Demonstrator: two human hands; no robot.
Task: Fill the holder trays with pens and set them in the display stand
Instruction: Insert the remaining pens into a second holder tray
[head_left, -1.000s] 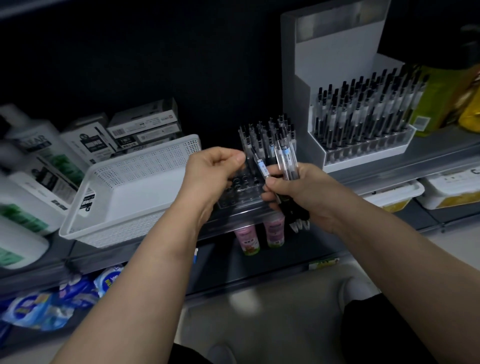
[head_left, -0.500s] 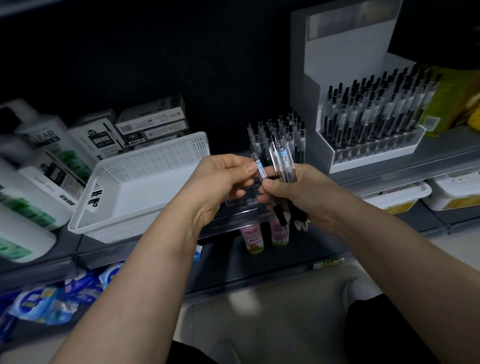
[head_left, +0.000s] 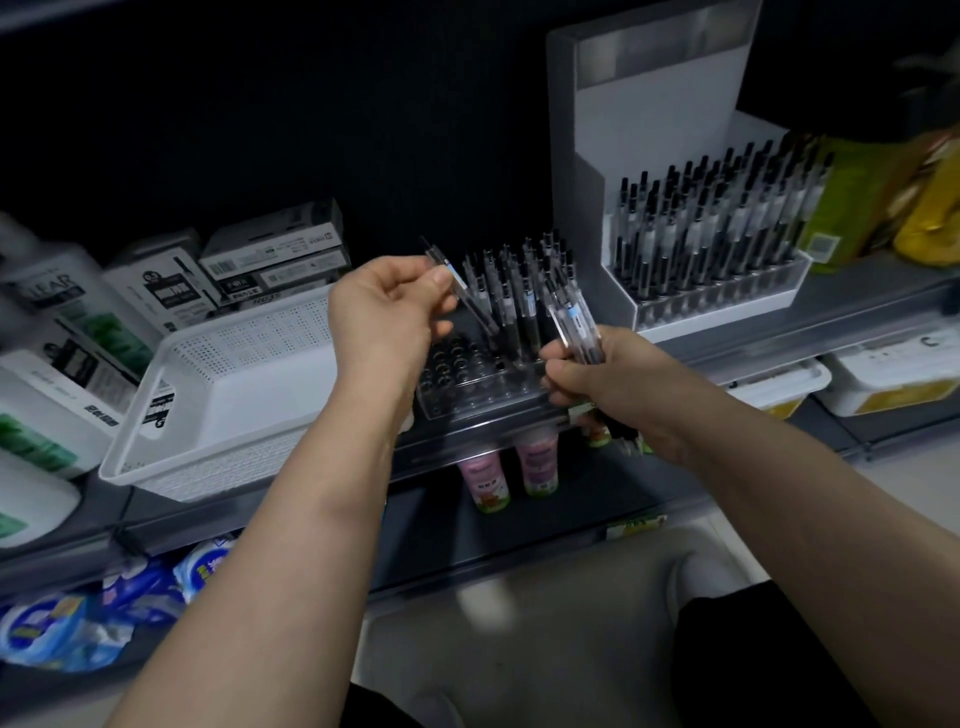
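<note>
A clear holder tray (head_left: 483, 397) stands on the shelf edge at centre. Its back rows hold several upright pens (head_left: 524, 296); the front holes are bare. My left hand (head_left: 384, 317) pinches a single pen (head_left: 462, 291), tilted with its tip pointing down toward the tray's holes. To the right of the tray, my right hand (head_left: 618, 384) grips a bundle of pens (head_left: 576, 332). The white display stand (head_left: 597, 171) sits on the shelf at the right, with a full tray of pens (head_left: 722, 244) in it.
A white perforated basket (head_left: 223, 395) lies left of the tray. Boxes (head_left: 275, 260) and white bottles (head_left: 62, 332) fill the shelf's left side. Small pink bottles (head_left: 537, 462) stand on the shelf below. White tubs (head_left: 883, 374) sit lower right.
My left hand drew one pen out of the bundle and carried it up and left, over the holder tray. My right hand still holds the bundle.
</note>
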